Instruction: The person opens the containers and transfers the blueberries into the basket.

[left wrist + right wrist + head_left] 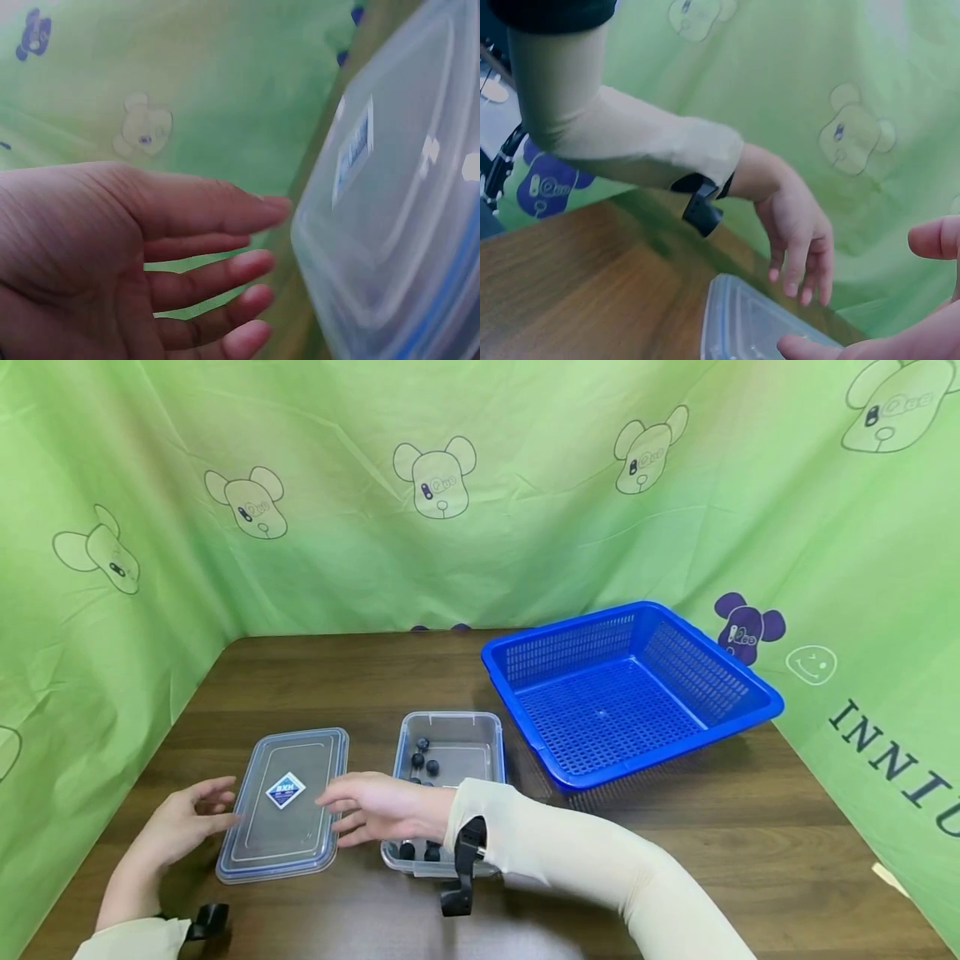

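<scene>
On either side of a clear plastic lid, a person's left hand and right hand face each other over a wooden counter, neither holding anything. The lid lies flat, its diamond label upward. Just to the lid's right stands an uncovered tub with dark round berries inside; farther right of the lid and toward the back sits a blue basket, apparently set there to leave room around the smaller pieces. Lying apart from the tub, the lid leaves the fruit exposed, and its spot between the hands seems to put both long edges within easy reach. At the lid's left edge, the left fingers are loosely bent, thumb well parted from them and very near the rim. The right forearm crosses above the tub, bringing that hand to the lid's right edge with fingers extended and slightly spread; whether their tips touch the plastic cannot be told
</scene>
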`<state>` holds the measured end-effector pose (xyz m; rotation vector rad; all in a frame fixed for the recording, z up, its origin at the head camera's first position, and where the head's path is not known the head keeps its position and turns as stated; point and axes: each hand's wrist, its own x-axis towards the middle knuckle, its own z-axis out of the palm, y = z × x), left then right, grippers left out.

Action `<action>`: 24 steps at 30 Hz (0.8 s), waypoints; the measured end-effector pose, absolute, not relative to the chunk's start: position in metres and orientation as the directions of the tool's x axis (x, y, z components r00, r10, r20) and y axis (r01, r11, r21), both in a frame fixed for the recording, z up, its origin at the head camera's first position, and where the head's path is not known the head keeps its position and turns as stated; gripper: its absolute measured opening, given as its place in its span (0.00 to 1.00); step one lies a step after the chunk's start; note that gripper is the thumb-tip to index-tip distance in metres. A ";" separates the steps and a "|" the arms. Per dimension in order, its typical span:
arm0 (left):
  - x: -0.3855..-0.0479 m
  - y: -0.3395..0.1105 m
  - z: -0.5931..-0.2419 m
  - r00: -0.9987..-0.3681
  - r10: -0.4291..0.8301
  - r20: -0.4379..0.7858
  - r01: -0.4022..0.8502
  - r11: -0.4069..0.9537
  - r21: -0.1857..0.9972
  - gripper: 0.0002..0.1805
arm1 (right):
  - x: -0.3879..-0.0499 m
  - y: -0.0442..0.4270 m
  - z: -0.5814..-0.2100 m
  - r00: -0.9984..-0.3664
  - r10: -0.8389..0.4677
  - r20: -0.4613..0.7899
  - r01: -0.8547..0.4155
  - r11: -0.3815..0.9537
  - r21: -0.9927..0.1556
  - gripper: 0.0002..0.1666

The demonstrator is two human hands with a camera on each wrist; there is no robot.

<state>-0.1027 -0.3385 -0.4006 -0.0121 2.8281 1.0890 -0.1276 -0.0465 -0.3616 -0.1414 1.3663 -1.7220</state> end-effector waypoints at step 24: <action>-0.106 -0.216 -0.413 -0.879 0.474 -0.051 -0.133 -0.141 0.981 0.49 | -0.143 0.082 -0.321 -0.676 -0.712 -0.190 0.329 -0.062 -0.942 0.36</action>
